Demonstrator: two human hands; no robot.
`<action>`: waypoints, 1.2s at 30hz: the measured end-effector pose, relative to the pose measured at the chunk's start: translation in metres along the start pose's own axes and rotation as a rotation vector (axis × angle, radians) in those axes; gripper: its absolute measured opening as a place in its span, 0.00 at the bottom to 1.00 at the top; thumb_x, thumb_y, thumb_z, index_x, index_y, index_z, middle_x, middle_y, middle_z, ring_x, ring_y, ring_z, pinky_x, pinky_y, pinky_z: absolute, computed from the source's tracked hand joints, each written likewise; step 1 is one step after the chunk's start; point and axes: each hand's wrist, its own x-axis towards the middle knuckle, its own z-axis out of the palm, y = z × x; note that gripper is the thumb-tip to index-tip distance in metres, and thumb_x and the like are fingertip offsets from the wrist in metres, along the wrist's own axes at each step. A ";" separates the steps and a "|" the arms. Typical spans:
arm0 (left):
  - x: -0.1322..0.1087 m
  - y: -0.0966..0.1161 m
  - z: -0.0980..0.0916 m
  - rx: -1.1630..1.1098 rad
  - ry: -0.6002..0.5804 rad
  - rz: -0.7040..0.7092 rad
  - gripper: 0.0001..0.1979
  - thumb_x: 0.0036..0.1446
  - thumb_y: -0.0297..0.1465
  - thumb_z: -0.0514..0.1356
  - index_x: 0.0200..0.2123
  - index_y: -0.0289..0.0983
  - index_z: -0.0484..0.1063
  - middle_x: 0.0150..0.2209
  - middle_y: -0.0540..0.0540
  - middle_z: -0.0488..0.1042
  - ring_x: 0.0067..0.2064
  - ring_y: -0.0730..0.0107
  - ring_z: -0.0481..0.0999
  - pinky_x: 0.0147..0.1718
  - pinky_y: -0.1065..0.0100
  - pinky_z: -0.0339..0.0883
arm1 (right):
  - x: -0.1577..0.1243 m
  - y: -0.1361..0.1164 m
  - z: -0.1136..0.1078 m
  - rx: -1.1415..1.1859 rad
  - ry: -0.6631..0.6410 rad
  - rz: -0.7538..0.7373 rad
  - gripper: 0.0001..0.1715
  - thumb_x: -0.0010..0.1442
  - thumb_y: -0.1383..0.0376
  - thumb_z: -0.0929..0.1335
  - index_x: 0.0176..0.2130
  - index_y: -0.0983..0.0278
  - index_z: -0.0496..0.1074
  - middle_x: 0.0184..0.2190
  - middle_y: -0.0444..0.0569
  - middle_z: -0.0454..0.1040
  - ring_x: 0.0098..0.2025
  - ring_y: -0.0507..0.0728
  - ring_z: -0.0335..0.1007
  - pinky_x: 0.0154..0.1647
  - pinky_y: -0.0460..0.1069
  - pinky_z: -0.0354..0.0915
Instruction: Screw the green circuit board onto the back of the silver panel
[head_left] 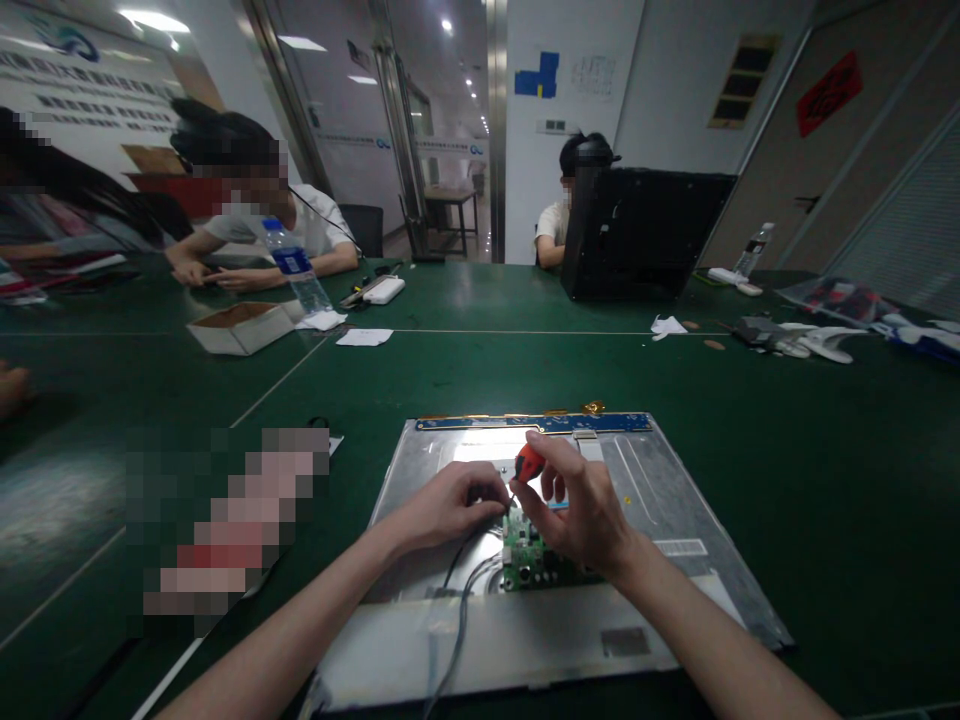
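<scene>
A silver display panel (675, 500) lies back-up on the green table in front of me, a blue strip board (480, 423) along its far edge. A small green circuit board (525, 555) sits at its middle with dark cables (457, 590) running toward me. My right hand (581, 505) is closed on a red-handled screwdriver (529, 463) held upright over the circuit board. My left hand (454, 505) is closed in a pinch beside the screwdriver's shaft, just above the board; what it pinches is hidden.
A cardboard box (240, 328), a water bottle (296, 268) and a white device (384, 290) stand at the far left by a seated person. Another person sits behind a black monitor (641, 232). Papers, a bottle and white items lie far right. A blurred patch lies at my left.
</scene>
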 end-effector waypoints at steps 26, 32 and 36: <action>0.001 0.000 -0.001 0.030 -0.013 -0.016 0.05 0.58 0.31 0.59 0.32 0.35 0.72 0.30 0.49 0.72 0.34 0.67 0.69 0.35 0.67 0.63 | -0.002 0.000 0.000 -0.028 -0.005 0.008 0.32 0.63 0.67 0.64 0.63 0.65 0.50 0.31 0.46 0.71 0.21 0.50 0.61 0.16 0.46 0.58; 0.001 -0.005 0.000 0.007 -0.030 -0.011 0.05 0.58 0.30 0.59 0.35 0.35 0.74 0.32 0.48 0.73 0.35 0.67 0.69 0.36 0.67 0.63 | -0.001 -0.001 0.000 -0.041 -0.006 0.023 0.31 0.63 0.69 0.63 0.63 0.66 0.51 0.28 0.44 0.70 0.21 0.50 0.61 0.16 0.46 0.58; 0.000 -0.003 -0.001 0.018 -0.013 0.002 0.04 0.58 0.29 0.59 0.32 0.35 0.73 0.31 0.48 0.72 0.35 0.67 0.69 0.36 0.67 0.63 | 0.000 -0.001 0.000 -0.050 0.021 -0.003 0.30 0.63 0.68 0.65 0.61 0.63 0.51 0.31 0.44 0.71 0.22 0.49 0.61 0.16 0.45 0.55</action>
